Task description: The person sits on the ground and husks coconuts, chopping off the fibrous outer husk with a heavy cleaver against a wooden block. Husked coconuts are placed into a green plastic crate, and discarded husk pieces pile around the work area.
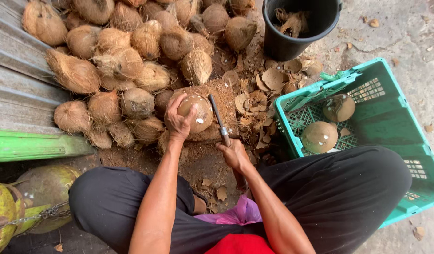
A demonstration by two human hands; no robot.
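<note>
My left hand (178, 123) grips a brown, partly chipped coconut (197, 111) and holds it on a fibre-covered wooden block (226, 96). My right hand (233, 154) is closed on the handle of a heavy knife (218, 118), whose dark blade stands just right of the coconut, close to its side. Broken shell pieces (264, 84) lie scattered around the block. My knees in black trousers frame the bottom of the view.
A pile of husked, fibrous coconuts (118, 61) fills the upper left. A green plastic crate (391, 117) at right holds two cleaned coconuts (319, 137). A black bucket (292, 37) stands at the top. Green coconuts with a chain (33, 207) sit lower left beside wooden boards.
</note>
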